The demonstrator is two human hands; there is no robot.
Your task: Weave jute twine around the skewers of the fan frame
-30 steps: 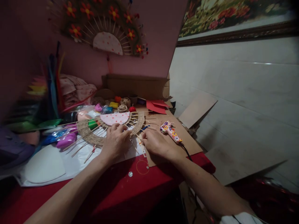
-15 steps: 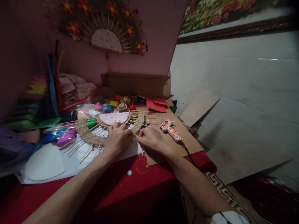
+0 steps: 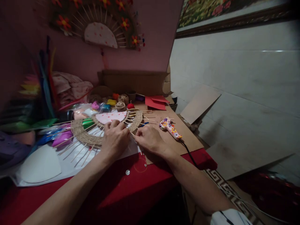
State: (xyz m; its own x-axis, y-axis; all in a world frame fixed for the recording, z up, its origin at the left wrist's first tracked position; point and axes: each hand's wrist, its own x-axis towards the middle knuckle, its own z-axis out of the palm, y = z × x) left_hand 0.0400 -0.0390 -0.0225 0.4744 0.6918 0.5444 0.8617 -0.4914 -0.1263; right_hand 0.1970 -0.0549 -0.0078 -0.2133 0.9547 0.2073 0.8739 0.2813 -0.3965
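A half-round fan of thin sticks woven with twine (image 3: 85,136) lies on the table, with a pink dotted half-circle (image 3: 111,117) at its centre. My left hand (image 3: 115,137) is closed over the fan's lower right part, its fingers curled on the weave and sticks. Just right of it, my right hand (image 3: 148,139) pinches at the fan's edge, thumb and forefinger together near a stick end. What lies between those fingertips is too small to make out. A flower-patterned glue gun (image 3: 170,128) rests on cardboard to the right.
Bagged coloured clay (image 3: 62,138), twine balls (image 3: 120,106) and red sheets (image 3: 156,102) lie behind and left. A white rounded piece (image 3: 41,164) is at the front left. Cardboard (image 3: 185,144) covers part of the red tablecloth (image 3: 112,193). A similar fan (image 3: 100,34) hangs on the wall.
The view has shifted slightly, so everything appears a little further left. My right hand has moved slightly closer to my left, still at the fan's edge.
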